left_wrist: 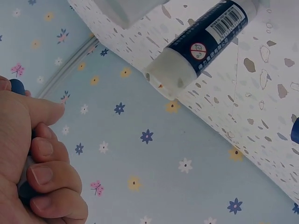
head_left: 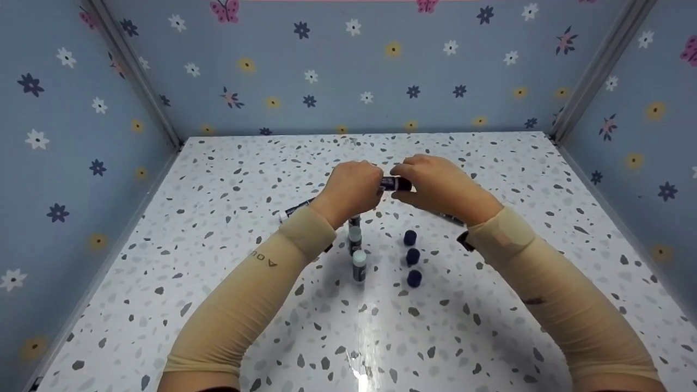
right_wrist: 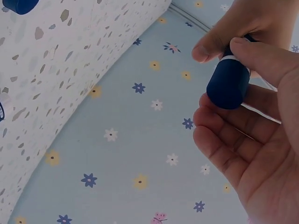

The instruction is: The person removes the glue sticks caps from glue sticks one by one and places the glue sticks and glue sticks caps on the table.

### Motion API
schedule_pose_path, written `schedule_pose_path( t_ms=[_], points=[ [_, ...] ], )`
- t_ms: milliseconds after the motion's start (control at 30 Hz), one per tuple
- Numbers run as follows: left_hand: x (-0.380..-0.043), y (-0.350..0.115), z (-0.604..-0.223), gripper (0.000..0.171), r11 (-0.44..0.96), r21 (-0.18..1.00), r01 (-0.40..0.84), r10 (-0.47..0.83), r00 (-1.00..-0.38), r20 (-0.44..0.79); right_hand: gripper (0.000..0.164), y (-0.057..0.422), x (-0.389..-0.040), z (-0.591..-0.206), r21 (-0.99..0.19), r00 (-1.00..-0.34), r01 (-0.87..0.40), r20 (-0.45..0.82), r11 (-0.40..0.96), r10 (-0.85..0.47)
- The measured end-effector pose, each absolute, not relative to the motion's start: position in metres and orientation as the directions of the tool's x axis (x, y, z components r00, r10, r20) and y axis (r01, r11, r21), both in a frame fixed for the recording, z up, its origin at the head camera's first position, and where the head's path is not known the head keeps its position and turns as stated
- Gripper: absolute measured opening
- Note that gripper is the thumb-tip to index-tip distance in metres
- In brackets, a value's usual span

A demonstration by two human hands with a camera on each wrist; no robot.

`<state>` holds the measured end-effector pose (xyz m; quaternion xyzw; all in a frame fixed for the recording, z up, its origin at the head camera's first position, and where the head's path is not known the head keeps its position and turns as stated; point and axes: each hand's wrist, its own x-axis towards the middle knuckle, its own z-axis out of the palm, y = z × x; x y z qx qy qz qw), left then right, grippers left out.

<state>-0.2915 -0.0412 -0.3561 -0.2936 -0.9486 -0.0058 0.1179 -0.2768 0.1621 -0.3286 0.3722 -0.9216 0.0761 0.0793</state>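
My left hand (head_left: 353,188) grips a dark blue glue stick (head_left: 389,184), held level above the table. Its dark cap (right_wrist: 228,86) points toward my right hand (head_left: 438,182). That hand's thumb and fingers lie loosely about the cap, with its thumb overlapping the stick near the white ring in the right wrist view; whether they touch is hard to tell. Below my left wrist, several uncapped glue sticks stand in a row, the nearest one (head_left: 359,265) showing a pale top. The left wrist view shows one glue stick (left_wrist: 210,39) with a barcode label close up.
Three dark blue caps stand in a column to the right of the upright sticks: near cap (head_left: 414,278), middle cap (head_left: 413,256), far cap (head_left: 410,237). Another glue stick (head_left: 298,208) lies beyond my left wrist. Flowered walls (head_left: 348,71) enclose the speckled table (head_left: 218,261).
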Motion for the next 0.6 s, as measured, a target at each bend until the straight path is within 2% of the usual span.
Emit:
schedule_pose_path(
  t_ms=[100,600],
  points=[
    [-0.291,-0.044,-0.356,0.013,0.828,-0.054,0.558,0.554,-0.8,0.228,0.032,0.166,-0.278,-0.332,-0.092,-0.712,-0.697,0.209,0.712,-0.67],
    [-0.289,-0.049,-0.363,0.011,0.811,-0.096,0.577,0.578,-0.765,0.282,0.029,0.176,-0.28,-0.357,-0.182,-0.69,-0.722,0.261,0.668,-0.675]
  ],
)
